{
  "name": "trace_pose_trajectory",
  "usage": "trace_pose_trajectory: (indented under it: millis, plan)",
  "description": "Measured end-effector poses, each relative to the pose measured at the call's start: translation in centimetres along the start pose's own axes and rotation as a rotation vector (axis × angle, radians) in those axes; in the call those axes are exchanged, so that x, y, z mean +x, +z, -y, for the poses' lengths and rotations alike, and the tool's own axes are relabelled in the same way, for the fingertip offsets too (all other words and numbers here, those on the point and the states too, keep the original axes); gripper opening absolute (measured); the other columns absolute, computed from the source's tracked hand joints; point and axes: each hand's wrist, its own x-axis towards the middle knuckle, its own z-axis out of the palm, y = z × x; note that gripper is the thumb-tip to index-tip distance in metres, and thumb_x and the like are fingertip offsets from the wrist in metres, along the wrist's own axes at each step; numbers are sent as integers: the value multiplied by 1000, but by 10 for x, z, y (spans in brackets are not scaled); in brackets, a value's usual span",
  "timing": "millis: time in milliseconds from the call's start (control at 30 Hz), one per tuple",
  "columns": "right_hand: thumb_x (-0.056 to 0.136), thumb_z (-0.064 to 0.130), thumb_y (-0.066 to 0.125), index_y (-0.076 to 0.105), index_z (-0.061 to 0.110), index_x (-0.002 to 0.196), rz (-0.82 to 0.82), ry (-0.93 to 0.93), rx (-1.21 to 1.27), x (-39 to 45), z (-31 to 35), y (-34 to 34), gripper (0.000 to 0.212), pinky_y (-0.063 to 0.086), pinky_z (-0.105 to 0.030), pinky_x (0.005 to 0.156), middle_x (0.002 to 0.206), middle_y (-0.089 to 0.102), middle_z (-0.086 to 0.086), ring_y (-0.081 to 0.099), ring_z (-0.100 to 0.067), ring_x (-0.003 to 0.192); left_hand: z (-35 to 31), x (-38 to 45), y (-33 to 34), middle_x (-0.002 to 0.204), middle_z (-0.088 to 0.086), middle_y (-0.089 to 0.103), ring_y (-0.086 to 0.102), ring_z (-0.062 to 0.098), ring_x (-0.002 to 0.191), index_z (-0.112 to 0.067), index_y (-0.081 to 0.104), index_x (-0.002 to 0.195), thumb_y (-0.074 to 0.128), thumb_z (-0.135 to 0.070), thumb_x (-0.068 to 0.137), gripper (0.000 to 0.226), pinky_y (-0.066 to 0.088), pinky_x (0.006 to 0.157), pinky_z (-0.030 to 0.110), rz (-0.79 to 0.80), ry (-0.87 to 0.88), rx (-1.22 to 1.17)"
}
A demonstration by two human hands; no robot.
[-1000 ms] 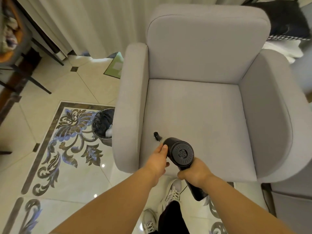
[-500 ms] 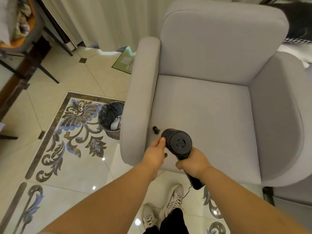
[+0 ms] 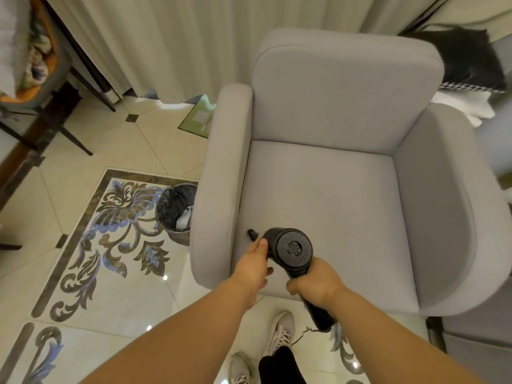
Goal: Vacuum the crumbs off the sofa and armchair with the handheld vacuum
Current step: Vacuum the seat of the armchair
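A grey armchair (image 3: 346,189) stands on the tiled floor (image 3: 116,295), with a dark waste bin (image 3: 174,212) just beside its left arm. The black handheld vacuum (image 3: 291,249) sits over the seat's front left corner, nozzle by the armrest. The right hand (image 3: 315,284) grips its handle; the left hand (image 3: 253,266) rests on its barrel, fingers relaxed.

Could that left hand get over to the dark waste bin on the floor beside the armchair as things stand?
Probably not directly: the left hand rests on the black handheld vacuum over the seat, and the grey fabric armchair's armrest stands between it and the dark round waste bin. It would have to reach over that.
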Motion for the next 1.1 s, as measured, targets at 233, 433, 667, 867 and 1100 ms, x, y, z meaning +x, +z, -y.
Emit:
trace_pose_trajectory:
  millis: [233,433,667,867,1100]
  plan:
    - [72,7,75,57,22,94,13,-45,-12,52,9,-31,32,43,-25,63,78,59,7,57,-18,78,-31,38,25,138,0,51,56,20,104,-33,35,145,30,-44,102,45,40,95,37,4,2,12]
    - [71,9,75,60,22,99,-9,-47,-16,95,25,-65,34,45,-27,69,82,61,5,59,-21,82,-67,72,49,134,1,54,57,20,104,-33,36,144,31,-45,101,45,42,93,37,-10,3,-29]
    - [73,9,75,58,24,106,17,-80,-34,145,62,-105,40,51,-32,78,91,63,2,61,-25,91,-120,112,66,134,0,55,58,20,104,-33,35,145,33,-44,101,45,43,92,37,-58,4,-87]
    - [73,9,75,59,22,99,-29,-94,17,165,73,-125,33,46,-29,67,84,62,3,59,-21,81,-150,126,82,136,0,53,57,21,109,-37,34,144,33,-41,102,42,42,95,38,-46,44,-115]
    - [71,13,75,58,27,89,-9,-37,-39,158,59,-128,29,48,-27,65,79,61,6,59,-18,77,-143,128,92,130,2,58,58,23,111,-33,39,143,35,-43,101,43,41,98,40,-75,-34,-61]
